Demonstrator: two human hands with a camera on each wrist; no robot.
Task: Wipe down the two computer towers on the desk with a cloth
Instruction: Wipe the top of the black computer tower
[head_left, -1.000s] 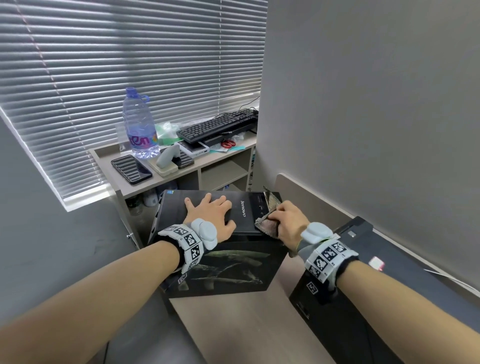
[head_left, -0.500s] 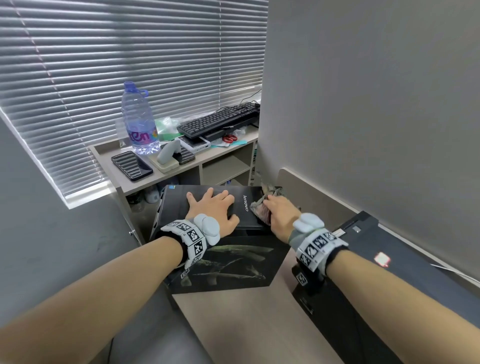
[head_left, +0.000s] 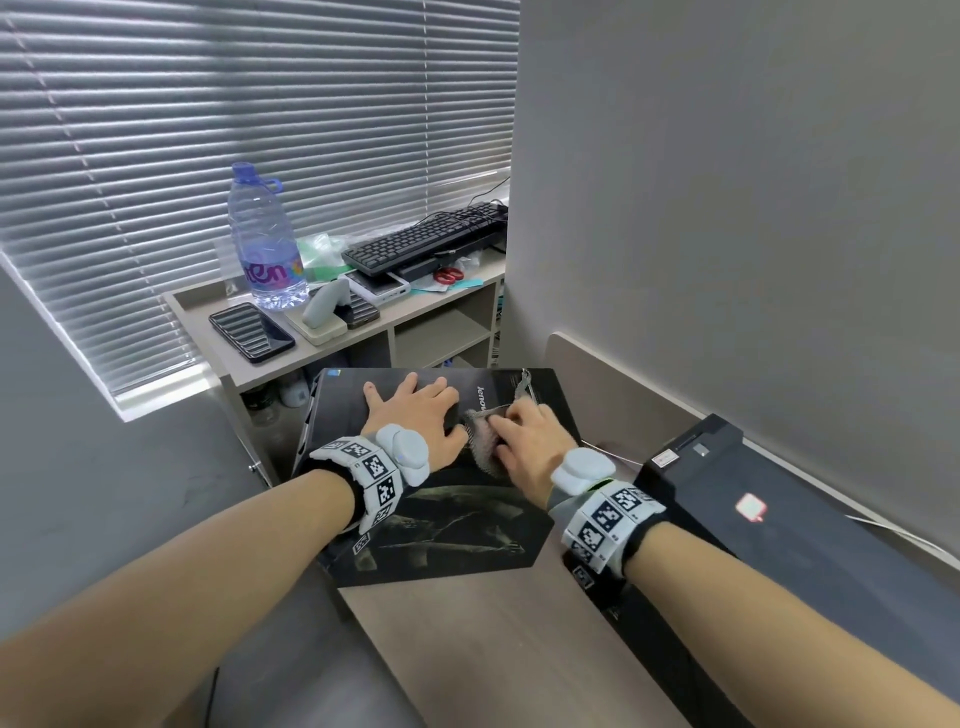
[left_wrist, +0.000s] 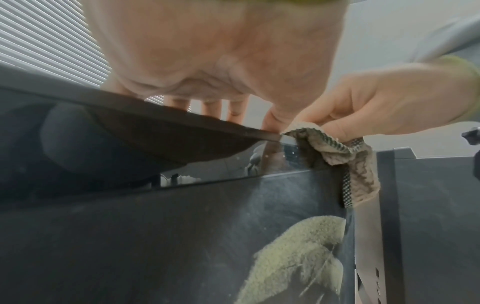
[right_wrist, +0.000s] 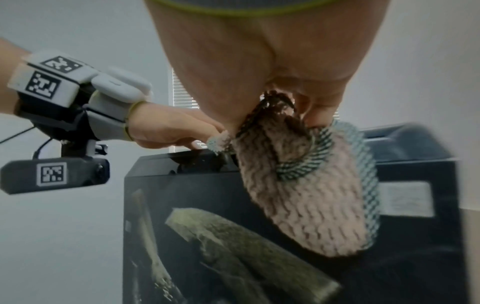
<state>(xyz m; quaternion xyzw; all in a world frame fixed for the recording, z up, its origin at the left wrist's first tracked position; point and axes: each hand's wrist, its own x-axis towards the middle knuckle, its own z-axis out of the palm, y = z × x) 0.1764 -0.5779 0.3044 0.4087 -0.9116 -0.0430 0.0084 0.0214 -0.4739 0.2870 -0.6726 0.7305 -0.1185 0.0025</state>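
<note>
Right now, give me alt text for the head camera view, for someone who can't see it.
A person's left hand lies flat on top of a black computer tower while the right hand holds a cloth against its top. A second black tower lies to the right, and a shelf behind holds a water bottle and keyboard.

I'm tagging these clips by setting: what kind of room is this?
Most likely an office or computer workroom. Two black computer towers stand on a desk, a keyboard lies on a low shelf unit, and slatted blinds cover the window.
</note>
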